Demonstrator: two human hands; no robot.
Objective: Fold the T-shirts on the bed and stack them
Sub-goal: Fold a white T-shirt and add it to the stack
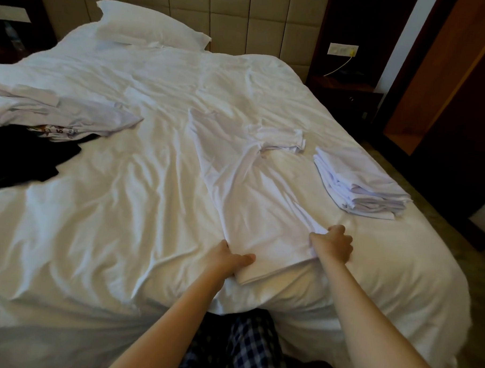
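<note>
left hand [229,259] grip clamped on white T-shirt [249,184] hem, right hand [334,245] pinching same hem, folded stack [358,183] nearby

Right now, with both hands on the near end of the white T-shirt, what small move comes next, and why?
Probably tug the hem taut toward the body: left hand and right hand both grip the near edge of the T-shirt, which lies wrinkled, its far sleeve bunched. Smoothing should come before folding.

stack [360,186] right of T-shirt [252,189] | pile [58,117] far left | pillow [148,26] behind (at headboard [243,22])
</note>
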